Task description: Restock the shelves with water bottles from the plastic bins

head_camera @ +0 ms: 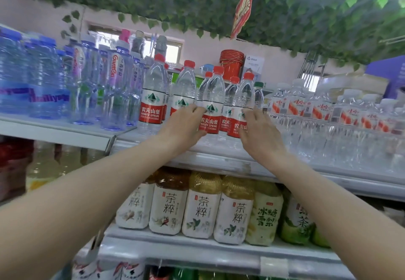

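Note:
Several clear water bottles with red caps and red labels stand on the upper shelf (219, 157). My left hand (186, 126) wraps around the left side of one front bottle (212, 95), with fingers at its label and the thumb low. My right hand (259, 135) holds the bottle beside it (244, 95) from the right, fingers on its label. Both bottles stand upright near the shelf's front edge, close together. Two taller red-capped bottles (154, 95) stand to the left of my hands. No plastic bin is in view.
Blue and purple bottles (43, 82) fill the shelf at left. Small white-capped water bottles (317, 108) crowd the shelf at right. Tea bottles (201, 211) line the shelf below. A stack of red buckets (231, 62) stands behind, under hanging green leaves.

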Demonstrator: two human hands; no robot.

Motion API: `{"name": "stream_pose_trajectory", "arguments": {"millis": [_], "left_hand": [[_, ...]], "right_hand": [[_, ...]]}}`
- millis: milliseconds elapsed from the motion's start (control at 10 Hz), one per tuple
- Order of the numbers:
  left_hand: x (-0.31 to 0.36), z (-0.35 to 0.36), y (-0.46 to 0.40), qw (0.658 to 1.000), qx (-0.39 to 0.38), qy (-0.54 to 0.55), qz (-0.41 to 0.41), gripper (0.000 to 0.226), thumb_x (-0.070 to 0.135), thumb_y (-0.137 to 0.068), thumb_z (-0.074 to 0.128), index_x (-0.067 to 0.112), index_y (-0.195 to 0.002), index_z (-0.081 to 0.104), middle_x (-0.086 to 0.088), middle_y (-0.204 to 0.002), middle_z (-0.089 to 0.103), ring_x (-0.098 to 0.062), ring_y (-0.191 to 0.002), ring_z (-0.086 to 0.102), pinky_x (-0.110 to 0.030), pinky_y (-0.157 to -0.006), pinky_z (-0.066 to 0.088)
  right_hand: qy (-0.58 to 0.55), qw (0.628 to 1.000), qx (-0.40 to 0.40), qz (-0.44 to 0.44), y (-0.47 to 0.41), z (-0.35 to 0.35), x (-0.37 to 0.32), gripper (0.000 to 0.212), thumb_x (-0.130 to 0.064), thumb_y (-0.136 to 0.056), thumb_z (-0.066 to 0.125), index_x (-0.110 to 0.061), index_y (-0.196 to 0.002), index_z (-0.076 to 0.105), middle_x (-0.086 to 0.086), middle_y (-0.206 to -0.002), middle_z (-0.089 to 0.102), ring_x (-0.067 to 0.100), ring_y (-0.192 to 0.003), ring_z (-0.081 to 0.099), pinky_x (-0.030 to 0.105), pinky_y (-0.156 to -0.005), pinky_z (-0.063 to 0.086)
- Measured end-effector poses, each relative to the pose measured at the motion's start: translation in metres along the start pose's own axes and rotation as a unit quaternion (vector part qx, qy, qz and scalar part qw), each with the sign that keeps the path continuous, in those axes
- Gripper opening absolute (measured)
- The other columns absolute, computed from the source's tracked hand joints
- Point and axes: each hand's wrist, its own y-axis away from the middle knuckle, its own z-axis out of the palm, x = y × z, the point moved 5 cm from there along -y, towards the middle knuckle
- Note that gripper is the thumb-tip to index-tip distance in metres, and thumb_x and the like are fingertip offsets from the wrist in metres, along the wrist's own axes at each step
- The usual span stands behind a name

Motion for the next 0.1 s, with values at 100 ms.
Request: {"name": "stream_pose_trajectory", "arguments": {"millis": [100], "left_hand": [[0.0120, -0.0296, 0.0281, 0.995, -0.036, -0.069, 0.066, 0.063, 0.035, -0.090, 0.064, 0.016, -0.144, 0.038, -0.004, -0.142, 0.045, -0.021, -0.129, 0.044, -0.032, -0.104, 0.039]], "right_hand": [[0.045, 0.993, -0.066, -0.086, 0.0268, -0.0169, -0.0255, 0.054, -0.032, -0.099, 0.051, -0.017, -0.148, 0.032, 0.005, -0.149, 0.038, 0.024, -0.136, 0.036, 0.037, -0.111, 0.031]]}}
